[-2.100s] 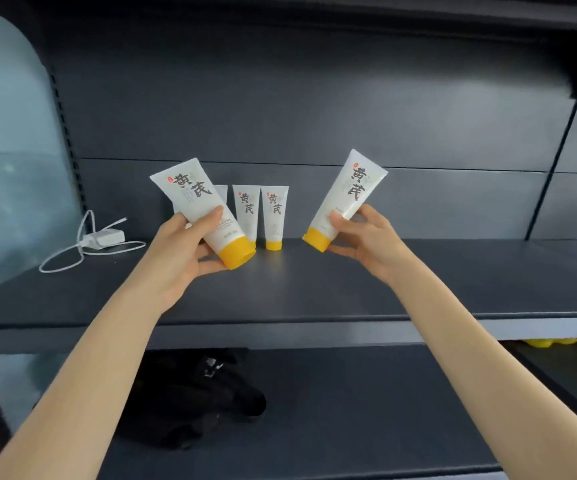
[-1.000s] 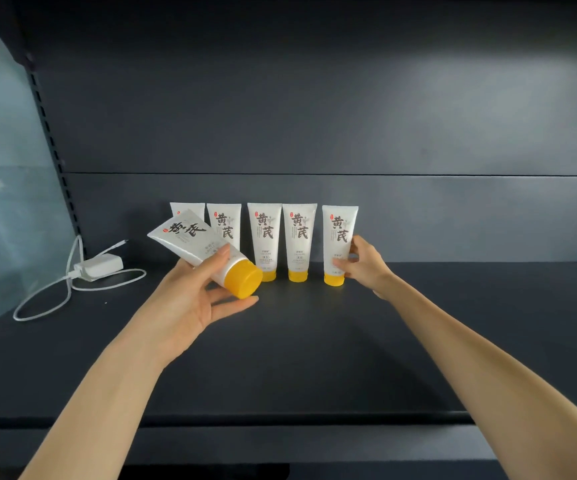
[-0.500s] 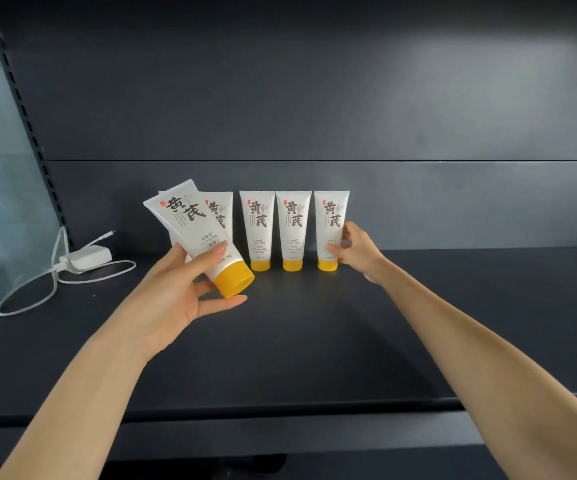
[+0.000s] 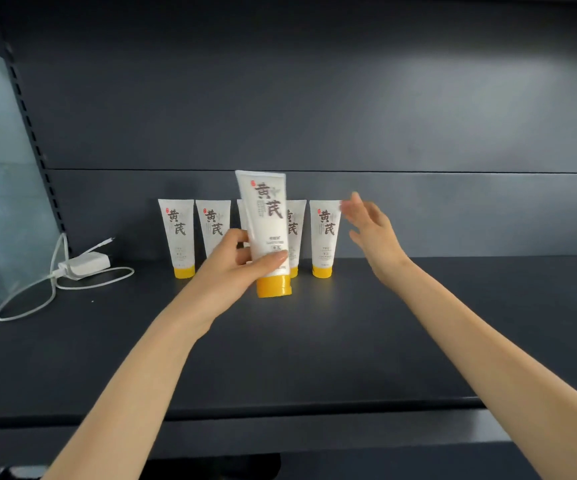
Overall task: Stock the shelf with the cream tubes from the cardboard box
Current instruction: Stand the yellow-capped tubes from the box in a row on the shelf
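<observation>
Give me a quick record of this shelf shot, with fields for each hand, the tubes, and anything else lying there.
Left hand: grips one cream tube upright, yellow cap down, in front of the row
Cap contact: cannot tell whether it touches the shelf
Right hand: open, blurred, holds nothing, beside the rightmost tube; contact unclear
Row: five tubes standing on their caps at the back, two partly hidden by the held one
Other: white charger with cable at the shelf's left
</observation>
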Available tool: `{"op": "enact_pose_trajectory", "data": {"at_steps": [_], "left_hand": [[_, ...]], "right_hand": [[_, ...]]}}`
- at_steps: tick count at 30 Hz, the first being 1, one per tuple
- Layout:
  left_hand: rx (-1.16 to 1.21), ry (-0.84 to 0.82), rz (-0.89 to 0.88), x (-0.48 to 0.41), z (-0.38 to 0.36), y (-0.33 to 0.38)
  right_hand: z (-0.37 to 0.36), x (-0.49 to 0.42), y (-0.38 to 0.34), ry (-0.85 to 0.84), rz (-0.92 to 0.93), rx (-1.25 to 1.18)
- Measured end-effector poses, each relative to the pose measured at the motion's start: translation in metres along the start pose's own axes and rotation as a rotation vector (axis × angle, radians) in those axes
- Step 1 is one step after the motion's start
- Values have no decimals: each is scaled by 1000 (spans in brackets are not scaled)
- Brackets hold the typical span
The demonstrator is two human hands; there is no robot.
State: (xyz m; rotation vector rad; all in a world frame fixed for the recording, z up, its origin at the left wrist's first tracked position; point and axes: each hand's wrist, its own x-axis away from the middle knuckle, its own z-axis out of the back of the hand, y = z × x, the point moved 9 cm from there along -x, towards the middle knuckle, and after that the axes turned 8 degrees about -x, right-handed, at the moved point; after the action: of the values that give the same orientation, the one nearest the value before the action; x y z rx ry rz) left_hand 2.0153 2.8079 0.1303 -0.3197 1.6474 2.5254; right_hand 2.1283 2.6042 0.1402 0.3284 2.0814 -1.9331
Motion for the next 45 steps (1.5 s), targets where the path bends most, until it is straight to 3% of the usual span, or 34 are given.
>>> {"op": "enact_pose_trajectory", "data": {"at_steps": [4,12,14,17,22,31,45], "left_hand": [[-20,-56,-85,-6,-32,15],[-207,-66,-229,-6,-76,38],[-415,-35,-255,-2,-77,37],[-932,63,-238,5,-62,21],[-1214,85,-126,18,-31,-16],[-1263,66,34,33,2,-54],[-1217,126,33,25,11,-59]], "right_hand": [[-20,40,-31,-174,0,-187],[6,66,-43,-107,23,-271],[15,60,-41,-84,22,-249],[33,44,-31,-6,27,-155],[54,4,-4,93,23,89],[52,-52,30,56,56,313],[54,-66,56,-35,-19,239]]}}
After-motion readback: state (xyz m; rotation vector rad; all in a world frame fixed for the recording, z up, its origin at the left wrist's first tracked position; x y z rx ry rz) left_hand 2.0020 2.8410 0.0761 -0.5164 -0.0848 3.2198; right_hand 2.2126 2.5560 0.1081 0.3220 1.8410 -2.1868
